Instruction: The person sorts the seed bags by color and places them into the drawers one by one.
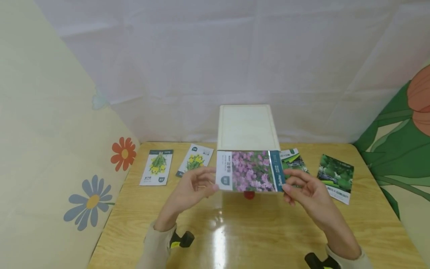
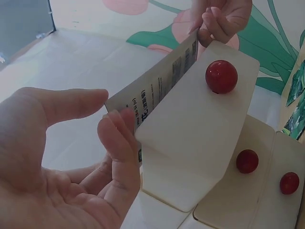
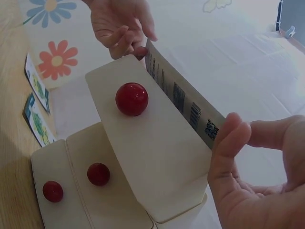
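Head view: I pinch the pink packet.
Left hand nine o'clock, right hand three: don't bend it.

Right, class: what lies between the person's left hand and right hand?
A thin rectangular packet with a pink-flower photo: the left hand pinches one end, the right hand the other, as the head view shows.
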The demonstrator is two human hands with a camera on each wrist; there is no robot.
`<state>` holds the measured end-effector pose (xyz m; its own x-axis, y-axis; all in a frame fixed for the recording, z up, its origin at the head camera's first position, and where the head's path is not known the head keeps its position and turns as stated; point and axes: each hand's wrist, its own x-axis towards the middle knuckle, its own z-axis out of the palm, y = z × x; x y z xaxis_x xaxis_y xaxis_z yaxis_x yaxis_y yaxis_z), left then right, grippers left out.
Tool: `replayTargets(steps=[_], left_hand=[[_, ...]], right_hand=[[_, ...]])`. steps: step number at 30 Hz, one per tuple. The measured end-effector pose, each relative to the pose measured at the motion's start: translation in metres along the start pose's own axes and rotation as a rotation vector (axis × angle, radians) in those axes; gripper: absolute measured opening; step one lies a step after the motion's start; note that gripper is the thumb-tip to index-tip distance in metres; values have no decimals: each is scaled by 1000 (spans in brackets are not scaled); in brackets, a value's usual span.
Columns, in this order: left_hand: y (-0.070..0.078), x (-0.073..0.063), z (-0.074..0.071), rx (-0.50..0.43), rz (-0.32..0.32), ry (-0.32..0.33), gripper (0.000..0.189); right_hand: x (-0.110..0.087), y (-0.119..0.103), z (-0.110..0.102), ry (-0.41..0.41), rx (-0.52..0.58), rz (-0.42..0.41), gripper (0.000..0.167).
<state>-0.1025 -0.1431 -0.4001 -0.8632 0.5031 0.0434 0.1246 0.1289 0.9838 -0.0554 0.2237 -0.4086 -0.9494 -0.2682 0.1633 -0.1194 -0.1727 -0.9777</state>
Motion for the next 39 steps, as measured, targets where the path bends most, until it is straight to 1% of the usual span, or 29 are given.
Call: replayTargets(steps=[3, 9, 14, 24, 26, 29, 31, 36, 39], left_hand=[[2, 0, 0, 11, -18, 14, 51], [2, 1, 1, 26, -21, 33, 43], [2, 2, 1, 31, -35, 49, 41], [2, 3, 3, 25, -21, 40, 36], [2, 4, 2, 27, -5, 41, 36], [1, 7, 2, 34, 19, 44, 34], [0, 10, 1, 41, 23, 50, 34], [0, 15, 1, 60, -33, 75, 31], [-1, 19, 2, 72, -40, 77, 29]], right_hand=[[1, 0, 0, 10, -10, 5, 41], [3, -1, 1, 21, -30, 19, 41], [5, -2, 1, 25, -39, 46, 40], [5, -2, -2, 17, -32, 60, 41], [7, -2, -3, 16, -31, 65, 40], [12, -1, -5, 36, -56, 58, 38], [15, -1, -6, 61, -83, 46, 36], [21, 1, -7, 121, -122, 27, 32], [21, 3, -8, 145, -121, 18, 30]])
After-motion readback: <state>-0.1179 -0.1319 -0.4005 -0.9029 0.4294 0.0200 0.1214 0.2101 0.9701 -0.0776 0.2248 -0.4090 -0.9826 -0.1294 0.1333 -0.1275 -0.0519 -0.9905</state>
